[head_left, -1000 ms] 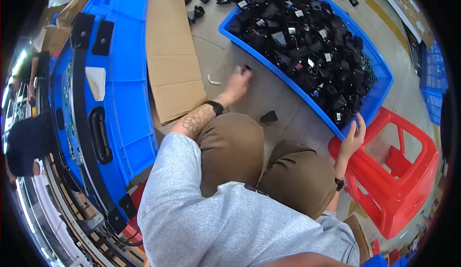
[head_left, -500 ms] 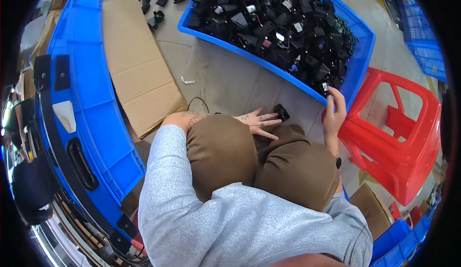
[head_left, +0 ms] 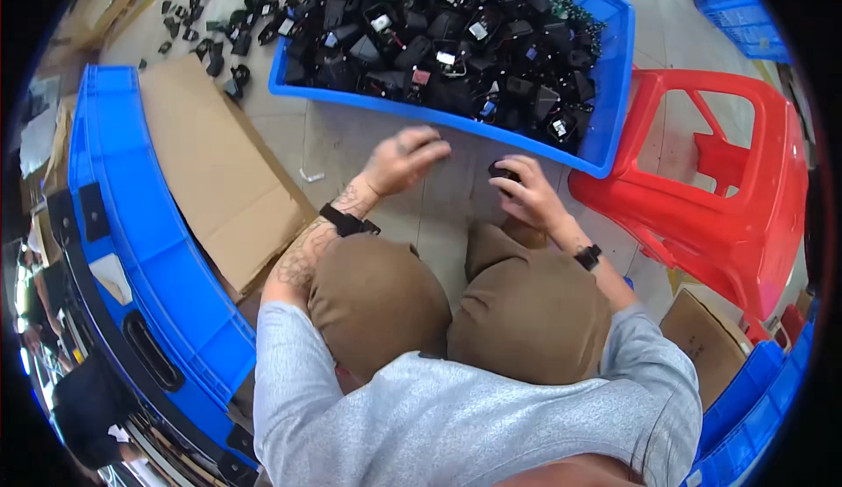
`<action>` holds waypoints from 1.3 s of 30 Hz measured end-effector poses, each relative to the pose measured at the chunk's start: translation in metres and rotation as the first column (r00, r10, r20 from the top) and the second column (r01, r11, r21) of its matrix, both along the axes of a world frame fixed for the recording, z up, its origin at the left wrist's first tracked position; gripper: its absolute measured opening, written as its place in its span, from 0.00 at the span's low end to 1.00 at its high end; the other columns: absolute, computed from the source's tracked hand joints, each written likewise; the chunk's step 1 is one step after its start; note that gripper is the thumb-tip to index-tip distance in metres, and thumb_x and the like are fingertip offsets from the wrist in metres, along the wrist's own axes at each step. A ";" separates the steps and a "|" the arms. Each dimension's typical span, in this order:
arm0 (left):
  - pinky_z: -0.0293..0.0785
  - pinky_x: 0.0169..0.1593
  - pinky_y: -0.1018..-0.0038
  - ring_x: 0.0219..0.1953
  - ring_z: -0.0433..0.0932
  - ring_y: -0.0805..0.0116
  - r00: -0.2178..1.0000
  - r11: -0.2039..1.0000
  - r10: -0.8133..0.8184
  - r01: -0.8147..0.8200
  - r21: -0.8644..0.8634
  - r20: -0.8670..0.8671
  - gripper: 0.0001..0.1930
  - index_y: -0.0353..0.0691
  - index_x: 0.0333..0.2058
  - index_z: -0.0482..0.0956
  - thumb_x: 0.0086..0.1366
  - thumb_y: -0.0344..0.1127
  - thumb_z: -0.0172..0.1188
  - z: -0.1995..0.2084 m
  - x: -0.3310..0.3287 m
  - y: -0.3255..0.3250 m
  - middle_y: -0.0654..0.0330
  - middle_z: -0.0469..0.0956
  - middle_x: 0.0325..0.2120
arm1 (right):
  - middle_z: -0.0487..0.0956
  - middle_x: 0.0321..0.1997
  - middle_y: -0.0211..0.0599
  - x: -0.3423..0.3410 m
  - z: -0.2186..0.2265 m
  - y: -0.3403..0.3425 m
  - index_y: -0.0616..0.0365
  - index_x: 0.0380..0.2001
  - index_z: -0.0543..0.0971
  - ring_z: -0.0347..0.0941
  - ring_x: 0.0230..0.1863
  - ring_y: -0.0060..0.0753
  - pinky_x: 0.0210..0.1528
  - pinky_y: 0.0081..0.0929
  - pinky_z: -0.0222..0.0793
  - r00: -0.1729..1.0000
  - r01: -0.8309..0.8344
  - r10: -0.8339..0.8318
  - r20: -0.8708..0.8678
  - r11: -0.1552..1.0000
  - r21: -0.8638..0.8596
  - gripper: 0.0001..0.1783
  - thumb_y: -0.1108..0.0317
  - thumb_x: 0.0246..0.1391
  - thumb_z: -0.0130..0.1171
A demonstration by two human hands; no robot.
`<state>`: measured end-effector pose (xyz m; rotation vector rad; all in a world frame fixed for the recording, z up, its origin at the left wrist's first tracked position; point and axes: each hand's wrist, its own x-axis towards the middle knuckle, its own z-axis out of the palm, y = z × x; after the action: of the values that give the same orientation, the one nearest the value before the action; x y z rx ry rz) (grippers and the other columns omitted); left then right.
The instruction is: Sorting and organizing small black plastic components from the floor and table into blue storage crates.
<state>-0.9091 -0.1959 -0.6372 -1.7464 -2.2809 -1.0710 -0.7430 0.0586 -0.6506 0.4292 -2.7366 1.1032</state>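
My right hand [head_left: 530, 193] is closed around a small black plastic part [head_left: 502, 171], just off the near edge of a blue bin. Most of the part is hidden by the fingers. To its left, my left hand [head_left: 405, 163] hovers over the floor with bent fingers smeared by motion. Whether anything is in it cannot be made out. Beyond both hands stands the blue bin [head_left: 386, 101], heaped with black plastic housings [head_left: 456, 53], some with white labels and thin wires. Green circuit pieces [head_left: 574, 18] lie at the bin's right end.
A red plastic stool [head_left: 605, 198] lies on its side at right. Flattened cardboard [head_left: 215, 167] and a blue crate [head_left: 114, 136] are at left. Loose black parts [head_left: 237, 40] are scattered on the floor at the far left. An open cardboard box [head_left: 702, 338] sits at lower right.
My left hand has risen from the floor and moved forward and left. My right hand has come away from the bin's corner toward the middle. The view has shifted too.
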 end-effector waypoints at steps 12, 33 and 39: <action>0.69 0.53 0.59 0.55 0.69 0.53 0.936 0.974 0.222 -0.199 0.108 -0.274 0.25 0.46 0.52 0.75 0.52 0.33 0.62 0.086 -0.126 0.087 0.51 0.68 0.55 | 0.67 0.62 0.46 -0.058 0.040 0.095 0.57 0.56 0.71 0.59 0.65 0.49 0.66 0.37 0.55 0.827 0.555 -0.562 -0.004 0.815 0.165 0.28 0.74 0.49 0.60; 0.66 0.50 0.48 0.47 0.72 0.43 0.876 0.710 0.480 -0.364 -0.602 0.036 0.28 0.52 0.64 0.56 0.69 0.50 0.45 0.160 -0.173 0.160 0.43 0.74 0.43 | 0.77 0.33 0.42 -0.035 0.029 0.111 0.60 0.35 0.78 0.73 0.38 0.46 0.41 0.36 0.69 0.871 0.479 -0.490 -0.030 0.862 -0.168 0.13 0.79 0.42 0.58; 0.72 0.47 0.59 0.43 0.76 0.43 0.761 0.603 0.645 -0.457 -0.654 0.063 0.26 0.45 0.59 0.63 0.68 0.53 0.43 0.177 -0.236 0.003 0.42 0.78 0.41 | 0.76 0.34 0.44 -0.035 0.023 0.106 0.60 0.34 0.78 0.72 0.39 0.48 0.41 0.37 0.69 0.872 0.487 -0.489 0.018 0.866 -0.108 0.10 0.77 0.45 0.56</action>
<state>-1.1448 -0.1928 -0.4605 -0.8033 -3.3074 -0.5014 -0.7785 0.1650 -0.6280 -0.2680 -2.5379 1.0873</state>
